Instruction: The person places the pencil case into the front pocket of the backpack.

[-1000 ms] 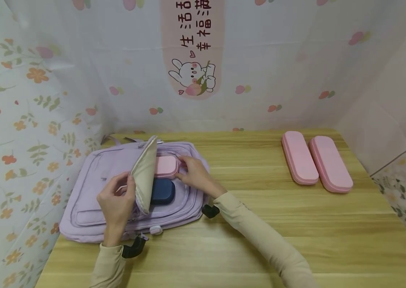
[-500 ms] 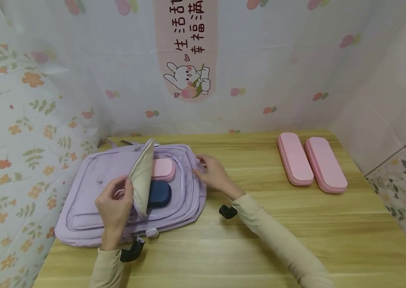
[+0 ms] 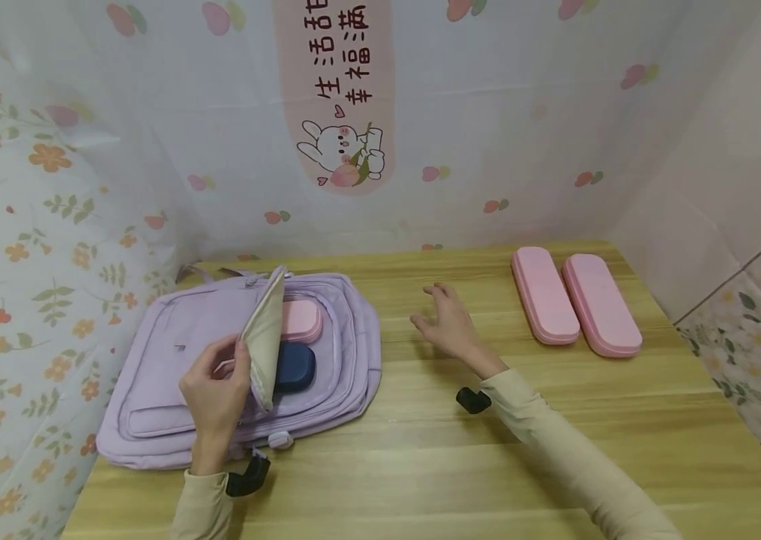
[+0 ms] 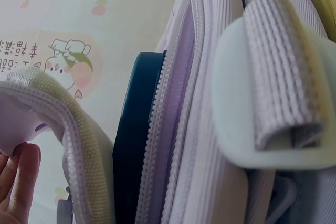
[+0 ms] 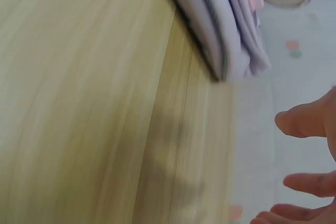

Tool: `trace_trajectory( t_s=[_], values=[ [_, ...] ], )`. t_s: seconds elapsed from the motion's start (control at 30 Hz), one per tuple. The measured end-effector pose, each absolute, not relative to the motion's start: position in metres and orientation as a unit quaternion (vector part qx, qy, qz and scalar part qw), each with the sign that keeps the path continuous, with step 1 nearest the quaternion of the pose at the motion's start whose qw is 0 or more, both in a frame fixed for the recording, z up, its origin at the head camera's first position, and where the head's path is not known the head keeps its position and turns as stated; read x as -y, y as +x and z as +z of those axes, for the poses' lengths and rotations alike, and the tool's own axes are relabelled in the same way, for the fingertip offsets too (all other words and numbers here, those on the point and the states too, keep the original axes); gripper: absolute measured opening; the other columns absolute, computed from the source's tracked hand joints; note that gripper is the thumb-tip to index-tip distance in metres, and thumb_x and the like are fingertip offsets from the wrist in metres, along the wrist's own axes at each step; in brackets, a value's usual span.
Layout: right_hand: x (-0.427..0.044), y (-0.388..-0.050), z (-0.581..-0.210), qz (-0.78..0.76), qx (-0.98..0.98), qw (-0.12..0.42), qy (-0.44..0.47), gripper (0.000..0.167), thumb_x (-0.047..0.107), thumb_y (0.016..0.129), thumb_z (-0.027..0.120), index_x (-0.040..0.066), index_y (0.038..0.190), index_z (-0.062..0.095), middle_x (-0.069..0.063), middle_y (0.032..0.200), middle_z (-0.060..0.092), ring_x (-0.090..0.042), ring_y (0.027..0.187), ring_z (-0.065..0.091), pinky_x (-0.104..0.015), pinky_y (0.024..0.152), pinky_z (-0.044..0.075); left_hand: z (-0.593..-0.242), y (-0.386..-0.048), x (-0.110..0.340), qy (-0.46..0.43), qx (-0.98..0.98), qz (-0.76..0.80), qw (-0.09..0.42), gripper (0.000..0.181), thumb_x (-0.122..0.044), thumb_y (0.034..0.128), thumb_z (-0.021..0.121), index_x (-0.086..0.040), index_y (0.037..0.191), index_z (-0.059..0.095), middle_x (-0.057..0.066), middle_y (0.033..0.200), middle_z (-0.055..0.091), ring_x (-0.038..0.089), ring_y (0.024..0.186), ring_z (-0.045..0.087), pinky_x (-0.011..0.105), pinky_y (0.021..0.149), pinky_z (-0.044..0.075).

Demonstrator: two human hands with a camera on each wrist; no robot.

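A lavender backpack lies flat on the left of the table, its front pocket flap raised. My left hand pinches the flap's edge between thumb and fingers and holds it up. Inside the pocket lie a pink case and, nearer me, a dark blue case; the flap hides part of each. In the left wrist view the dark blue case sits beside the zipper teeth. My right hand hovers over the table right of the backpack, fingers spread, holding nothing.
Two long pink cases, one on the left and one on the right, lie side by side at the table's back right. A printed curtain stands behind the wooden table. Each wrist carries a black camera mount.
My right hand has let go of the pink case in the pocket and moved right, away from the backpack. The left hand keeps its hold on the flap. The head view has shifted slightly.
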State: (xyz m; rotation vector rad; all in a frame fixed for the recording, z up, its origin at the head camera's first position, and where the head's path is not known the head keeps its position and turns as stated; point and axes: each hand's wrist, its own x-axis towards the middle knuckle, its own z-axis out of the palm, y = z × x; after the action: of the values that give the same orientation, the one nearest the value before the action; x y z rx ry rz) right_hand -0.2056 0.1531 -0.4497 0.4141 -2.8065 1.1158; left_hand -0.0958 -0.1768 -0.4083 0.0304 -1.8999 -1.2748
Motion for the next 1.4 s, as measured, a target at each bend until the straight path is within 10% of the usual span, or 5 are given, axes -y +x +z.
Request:
trace_trajectory(
  t_s=[0.77, 1.4],
  values=[
    [-0.292, -0.185, -0.464, 0.316, 0.944, 0.078, -0.047, 0.086, 0.022, 0.090, 0.073, -0.015, 0.150, 0.025, -0.048, 0.152, 0.016, -0.064, 0.143, 0.013, -0.081, 0.111, 0.015, -0.412, -0.097, 0.170, 0.005, 0.765, -0.507, 0.397, 0.014, 0.007, 0.0875, 0.067, 0.014, 0.097, 0.073, 0.031, 0.084, 0.071, -0.014, 0.071, 0.061, 0.002, 0.066, 0.051],
    [-0.320, -0.170, -0.482, 0.339, 0.923, 0.116, -0.142, 0.086, 0.021, 0.085, 0.076, -0.019, 0.142, 0.025, -0.049, 0.134, 0.032, -0.062, 0.128, 0.031, -0.070, 0.109, 0.030, -0.409, -0.096, 0.167, 0.008, 0.762, -0.523, 0.382, 0.013, 0.009, 0.0869, 0.067, 0.016, 0.097, 0.072, 0.034, 0.085, 0.070, -0.012, 0.072, 0.062, 0.003, 0.067, 0.053]
  ],
)
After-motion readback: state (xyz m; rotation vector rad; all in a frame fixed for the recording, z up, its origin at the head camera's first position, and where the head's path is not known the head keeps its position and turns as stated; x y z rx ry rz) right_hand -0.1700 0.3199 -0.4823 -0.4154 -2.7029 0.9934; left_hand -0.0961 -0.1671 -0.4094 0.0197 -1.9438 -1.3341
